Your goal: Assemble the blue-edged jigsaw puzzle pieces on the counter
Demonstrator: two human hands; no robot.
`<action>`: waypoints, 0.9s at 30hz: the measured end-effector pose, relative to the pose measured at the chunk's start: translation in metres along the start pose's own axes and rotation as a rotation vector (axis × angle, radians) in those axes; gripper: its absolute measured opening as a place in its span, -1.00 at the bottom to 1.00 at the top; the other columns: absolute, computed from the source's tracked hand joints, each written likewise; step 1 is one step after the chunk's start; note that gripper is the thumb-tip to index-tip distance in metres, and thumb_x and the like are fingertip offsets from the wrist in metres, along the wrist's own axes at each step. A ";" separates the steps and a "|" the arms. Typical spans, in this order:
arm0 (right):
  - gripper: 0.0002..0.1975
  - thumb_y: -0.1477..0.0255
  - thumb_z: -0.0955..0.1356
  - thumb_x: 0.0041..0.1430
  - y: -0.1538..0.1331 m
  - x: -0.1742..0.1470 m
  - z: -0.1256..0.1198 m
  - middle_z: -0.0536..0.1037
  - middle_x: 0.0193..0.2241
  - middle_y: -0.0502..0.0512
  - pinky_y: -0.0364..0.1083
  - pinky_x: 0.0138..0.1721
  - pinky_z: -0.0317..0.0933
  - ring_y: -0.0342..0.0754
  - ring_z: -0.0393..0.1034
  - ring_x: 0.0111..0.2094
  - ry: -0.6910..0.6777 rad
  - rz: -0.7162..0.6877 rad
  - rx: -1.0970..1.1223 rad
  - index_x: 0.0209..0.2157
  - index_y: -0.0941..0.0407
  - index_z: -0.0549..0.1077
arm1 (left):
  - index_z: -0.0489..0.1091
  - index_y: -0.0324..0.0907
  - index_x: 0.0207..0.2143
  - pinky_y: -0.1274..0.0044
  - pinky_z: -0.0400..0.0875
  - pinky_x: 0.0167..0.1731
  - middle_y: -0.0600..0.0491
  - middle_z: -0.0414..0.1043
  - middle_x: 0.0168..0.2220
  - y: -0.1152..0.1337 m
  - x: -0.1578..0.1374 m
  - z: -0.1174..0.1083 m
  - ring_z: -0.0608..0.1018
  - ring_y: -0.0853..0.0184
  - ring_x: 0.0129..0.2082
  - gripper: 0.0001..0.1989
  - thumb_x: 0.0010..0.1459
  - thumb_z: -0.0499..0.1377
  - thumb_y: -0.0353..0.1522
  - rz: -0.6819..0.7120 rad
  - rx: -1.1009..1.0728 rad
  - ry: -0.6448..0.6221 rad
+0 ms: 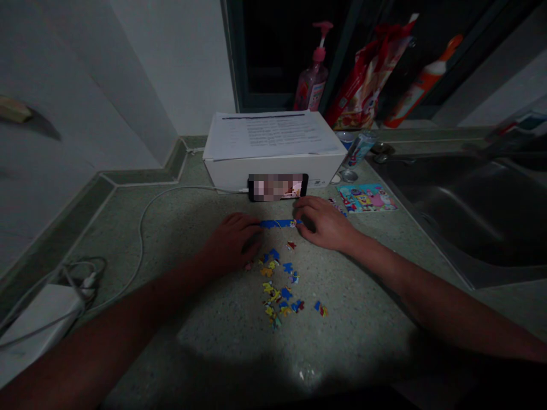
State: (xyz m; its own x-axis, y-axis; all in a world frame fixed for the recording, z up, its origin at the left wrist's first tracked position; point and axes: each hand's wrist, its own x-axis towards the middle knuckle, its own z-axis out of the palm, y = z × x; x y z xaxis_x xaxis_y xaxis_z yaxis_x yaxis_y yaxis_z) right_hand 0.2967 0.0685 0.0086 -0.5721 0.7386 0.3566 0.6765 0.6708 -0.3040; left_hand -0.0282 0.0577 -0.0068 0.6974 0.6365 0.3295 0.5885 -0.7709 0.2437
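A narrow blue strip of joined jigsaw puzzle pieces (277, 224) lies on the counter between my hands. At its left end, my left hand (231, 242) has bent fingers closed on the edge. The curled fingers and thumb of my right hand (322, 223) are around its right end, hiding part of it. Loose jigsaw pieces (285, 293), blue, yellow and red, are scattered below the strip. One red and white piece (291, 245) sits just under it, and a blue and red piece (321, 308) lies off to the right.
A phone (277, 188) with a cable (141, 228) leans against a white box (273, 139) topped with printed paper. Right of it are a cartoon picture card (367, 198), a tilted can (360, 149) and a steel sink (470, 210). A white power adapter (43, 322) rests at left.
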 end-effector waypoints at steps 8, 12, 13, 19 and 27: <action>-0.86 0.43 0.42 0.31 -0.003 -0.001 -0.001 0.62 0.08 0.27 0.37 0.25 0.37 0.32 0.48 0.22 -0.008 0.020 0.009 -0.10 0.00 0.55 | 0.54 -0.06 0.11 0.05 0.46 0.32 -0.07 0.59 0.19 0.004 0.001 -0.004 0.58 0.03 0.20 -0.75 0.45 0.19 -0.34 -0.027 -0.011 -0.021; -0.85 0.42 0.42 0.33 -0.004 -0.001 0.000 0.62 0.07 0.26 0.38 0.25 0.37 0.31 0.48 0.21 0.000 0.029 0.021 -0.08 0.00 0.56 | 0.55 -0.06 0.10 0.03 0.47 0.32 -0.08 0.58 0.19 0.005 0.001 -0.004 0.58 0.03 0.21 -0.76 0.44 0.20 -0.33 -0.046 -0.033 -0.016; -0.86 0.41 0.42 0.34 -0.004 -0.001 0.000 0.62 0.07 0.26 0.38 0.25 0.38 0.31 0.48 0.21 0.003 0.026 0.018 -0.08 0.00 0.56 | 0.54 -0.08 0.10 0.03 0.46 0.33 -0.09 0.58 0.20 0.006 0.001 -0.005 0.58 0.03 0.22 -0.76 0.45 0.20 -0.34 -0.050 -0.030 -0.021; -0.87 0.41 0.42 0.35 -0.004 -0.001 0.003 0.62 0.07 0.31 0.35 0.22 0.40 0.29 0.51 0.17 0.020 0.017 0.034 -0.08 0.05 0.56 | 0.50 0.02 0.11 -0.05 0.52 0.26 -0.05 0.57 0.21 0.007 0.002 -0.010 0.58 0.03 0.21 -0.76 0.50 0.11 -0.28 -0.030 -0.019 -0.039; -0.91 0.42 0.40 0.37 -0.003 -0.001 0.005 0.63 0.06 0.29 0.33 0.22 0.42 0.27 0.53 0.16 0.032 0.023 0.047 -0.11 0.03 0.54 | 0.51 -0.11 0.13 -0.03 0.49 0.30 -0.11 0.58 0.22 0.009 0.001 -0.009 0.57 0.03 0.22 -0.75 0.49 0.14 -0.33 -0.039 -0.010 -0.034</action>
State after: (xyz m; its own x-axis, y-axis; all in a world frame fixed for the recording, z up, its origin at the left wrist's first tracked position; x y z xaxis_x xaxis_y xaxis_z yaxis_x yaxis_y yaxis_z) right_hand 0.2930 0.0662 0.0044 -0.5411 0.7518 0.3768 0.6662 0.6566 -0.3536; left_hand -0.0259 0.0516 0.0040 0.6875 0.6664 0.2885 0.6117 -0.7455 0.2645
